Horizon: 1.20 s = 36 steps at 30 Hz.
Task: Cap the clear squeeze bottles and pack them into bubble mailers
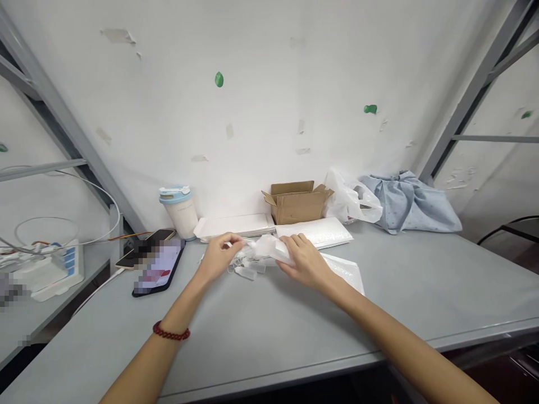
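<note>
Near the middle of the grey table point(269, 331), my right hand point(305, 259) is closed around a white translucent plastic bag point(269, 248). My left hand point(221, 255), with a dark red bead bracelet on its wrist, has thumb and index finger pinched at the bag's left end. What lies between those fingertips is too small to name. Small clear tags with rings point(246, 273) lie on the table just below the bag, between my hands. White bubble mailers point(314, 233) are behind and beside my right hand.
An open cardboard box point(300, 207) stands by the wall, with a plastic bag point(349, 199) and a blue cloth bundle point(410, 205) to its right. Flat white envelopes point(236, 225), a lidded cup point(180, 213) and two phones point(162, 269) are on the left.
</note>
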Motion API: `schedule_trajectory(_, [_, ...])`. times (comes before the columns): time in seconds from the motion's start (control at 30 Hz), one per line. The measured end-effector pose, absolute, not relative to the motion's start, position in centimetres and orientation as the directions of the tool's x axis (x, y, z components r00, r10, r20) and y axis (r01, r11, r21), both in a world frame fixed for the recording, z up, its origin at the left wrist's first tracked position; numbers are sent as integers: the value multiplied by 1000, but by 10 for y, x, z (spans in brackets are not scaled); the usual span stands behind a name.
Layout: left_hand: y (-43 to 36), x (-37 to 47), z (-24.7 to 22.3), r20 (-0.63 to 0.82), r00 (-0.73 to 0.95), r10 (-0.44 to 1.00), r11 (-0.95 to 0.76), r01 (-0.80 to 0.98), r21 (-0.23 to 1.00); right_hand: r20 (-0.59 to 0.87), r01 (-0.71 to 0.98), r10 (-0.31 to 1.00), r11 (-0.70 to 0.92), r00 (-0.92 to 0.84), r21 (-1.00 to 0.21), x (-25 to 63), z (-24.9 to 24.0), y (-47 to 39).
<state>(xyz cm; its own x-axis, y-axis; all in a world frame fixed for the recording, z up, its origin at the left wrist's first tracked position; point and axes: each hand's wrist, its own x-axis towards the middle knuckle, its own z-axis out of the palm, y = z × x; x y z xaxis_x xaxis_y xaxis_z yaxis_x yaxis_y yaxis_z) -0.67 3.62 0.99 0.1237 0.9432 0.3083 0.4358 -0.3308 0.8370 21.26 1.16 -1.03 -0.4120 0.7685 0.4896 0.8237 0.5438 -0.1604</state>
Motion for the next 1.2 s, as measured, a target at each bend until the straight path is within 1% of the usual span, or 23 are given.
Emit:
schedule_trajectory(0.07, [35, 0, 5, 281, 225, 933, -356, 454, 817, 473, 801, 750, 581, -462, -140, 209, -10, 6])
schedule_trajectory(0.13, [32, 6, 2, 243, 271, 931, -346, 454, 821, 462, 786, 739, 604, -489, -134, 205, -9, 1])
schedule_trajectory(0.3, [18, 18, 5, 56, 430, 901, -226, 356, 907, 510, 775, 688, 629, -516, -63, 201, -11, -3])
schedule_trajectory(0.43, [11, 24, 3, 53, 471, 880, -247, 359, 900, 513, 747, 645, 664, -566, -11, 197, -17, -4])
schedule_trajectory(0.53, [10, 28, -3, 31, 446, 895, -223, 385, 896, 487, 730, 644, 684, -590, -21, 194, -18, -6])
schedule_trajectory(0.63, [12, 30, -4, 34, 363, 931, -185, 390, 902, 466, 733, 663, 679, -586, -44, 192, -16, -8])
schedule_trajectory(0.77, [13, 29, 3, 146, 255, 956, -240, 389, 890, 449, 752, 692, 656, -565, -63, 193, -13, -9])
schedule_trajectory(0.87, [16, 24, 7, 179, 281, 943, -278, 369, 887, 437, 765, 709, 640, -554, -69, 193, -14, -7])
schedule_trajectory(1.0, [21, 14, 8, 122, 283, 951, -212, 315, 925, 452, 789, 725, 610, -519, -71, 195, -16, -4])
schedule_trajectory(1.13, [25, 3, 13, 15, 175, 984, -50, 195, 979, 485, 820, 736, 569, -472, -66, 198, -16, -1])
schedule_trajectory(1.2, [26, -1, 16, -54, 166, 985, 20, 199, 980, 503, 821, 725, 569, -470, -53, 200, -17, 0])
